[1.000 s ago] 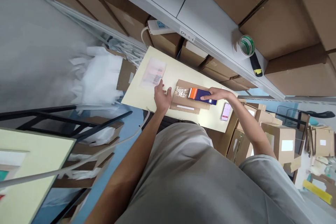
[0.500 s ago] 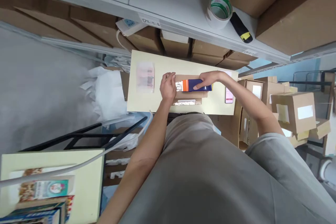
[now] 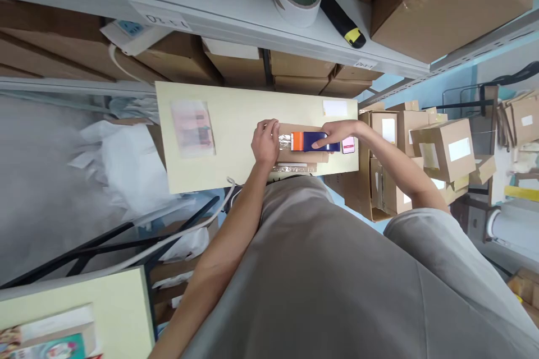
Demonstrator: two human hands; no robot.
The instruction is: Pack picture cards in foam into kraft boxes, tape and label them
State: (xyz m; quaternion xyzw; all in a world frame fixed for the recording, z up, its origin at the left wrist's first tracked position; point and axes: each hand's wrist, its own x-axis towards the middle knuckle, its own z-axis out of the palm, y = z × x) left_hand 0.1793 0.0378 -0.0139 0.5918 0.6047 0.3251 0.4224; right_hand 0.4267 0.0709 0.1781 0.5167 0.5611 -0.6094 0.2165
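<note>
The right hand (image 3: 336,133) has its fingers wrapped around a tape dispenser (image 3: 308,138) over the cardboard box (image 3: 303,157) on the counter (image 3: 236,115). If the left hand (fingers bunched, hold unclear) (image 3: 265,143) slips, the tape (image 3: 285,142) could skew.

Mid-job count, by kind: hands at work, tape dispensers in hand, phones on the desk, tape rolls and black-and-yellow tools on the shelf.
Hands: 2
Dispenser: 1
Phone: 1
Tape roll: 1
Tool: 1
Total: 6
</note>
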